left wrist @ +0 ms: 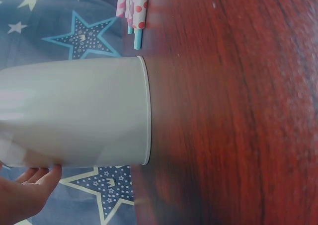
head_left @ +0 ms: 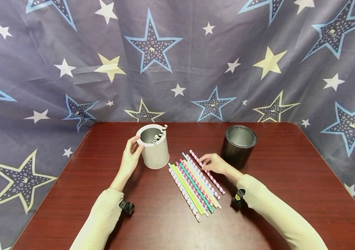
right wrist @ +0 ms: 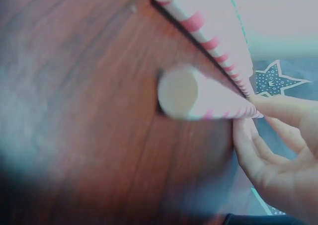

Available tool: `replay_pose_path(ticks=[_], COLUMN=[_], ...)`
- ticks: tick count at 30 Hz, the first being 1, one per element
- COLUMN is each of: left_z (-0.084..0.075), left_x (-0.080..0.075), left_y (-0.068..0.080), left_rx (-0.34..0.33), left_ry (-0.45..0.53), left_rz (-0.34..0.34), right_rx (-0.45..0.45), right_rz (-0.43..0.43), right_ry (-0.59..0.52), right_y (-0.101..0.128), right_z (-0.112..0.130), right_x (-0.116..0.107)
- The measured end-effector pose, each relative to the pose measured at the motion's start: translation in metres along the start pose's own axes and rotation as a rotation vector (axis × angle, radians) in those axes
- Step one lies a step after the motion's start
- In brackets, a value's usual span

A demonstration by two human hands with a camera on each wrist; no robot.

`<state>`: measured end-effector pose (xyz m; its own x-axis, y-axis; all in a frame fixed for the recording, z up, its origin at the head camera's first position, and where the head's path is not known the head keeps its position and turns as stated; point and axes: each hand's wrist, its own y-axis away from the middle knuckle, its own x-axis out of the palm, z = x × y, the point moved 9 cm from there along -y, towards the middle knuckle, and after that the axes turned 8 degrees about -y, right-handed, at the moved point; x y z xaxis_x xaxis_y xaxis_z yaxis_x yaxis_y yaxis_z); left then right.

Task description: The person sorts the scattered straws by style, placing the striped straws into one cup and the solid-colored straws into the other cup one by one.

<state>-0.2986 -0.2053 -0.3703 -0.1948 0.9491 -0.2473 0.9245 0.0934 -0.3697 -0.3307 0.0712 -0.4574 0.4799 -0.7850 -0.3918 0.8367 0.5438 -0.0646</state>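
Observation:
My left hand (head_left: 130, 156) holds the upper left side of a pale grey-white cylindrical cup (head_left: 155, 156), its thumb and fingers at the rim. Black-and-white striped straws (head_left: 162, 131) lean inside that cup. In the left wrist view, fingertips of the left hand (left wrist: 30, 190) touch the wall of the cup (left wrist: 79, 113). My right hand (head_left: 215, 164) pinches a pink-and-white striped straw (head_left: 216, 182) at the right end of a row of paper straws (head_left: 193, 185). The right wrist view shows this straw (right wrist: 213, 98) between thumb and fingers, its near end close to the tabletop.
A black cylindrical cup (head_left: 238, 149) stands behind the right hand, to the right of the straws. The row holds several straws in dotted, plain and striped patterns on the reddish-brown table (head_left: 152, 229). A star-patterned cloth (head_left: 177, 69) hangs behind the table.

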Motion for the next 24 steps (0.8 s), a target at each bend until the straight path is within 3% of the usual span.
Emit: replay_pose_path(ticks=[14, 24], left_z=[0.0, -0.002], left_x=[0.0, -0.001], left_y=[0.0, 0.001], left_rx=[-0.006, 0.001], left_ry=[-0.005, -0.01], left_rz=[0.006, -0.005], right_rx=[0.04, 0.053], right_rz=[-0.067, -0.104], right_ry=[-0.126, -0.309], right_y=[-0.001, -0.001], right_z=[0.008, 0.018], right_x=[-0.007, -0.008])
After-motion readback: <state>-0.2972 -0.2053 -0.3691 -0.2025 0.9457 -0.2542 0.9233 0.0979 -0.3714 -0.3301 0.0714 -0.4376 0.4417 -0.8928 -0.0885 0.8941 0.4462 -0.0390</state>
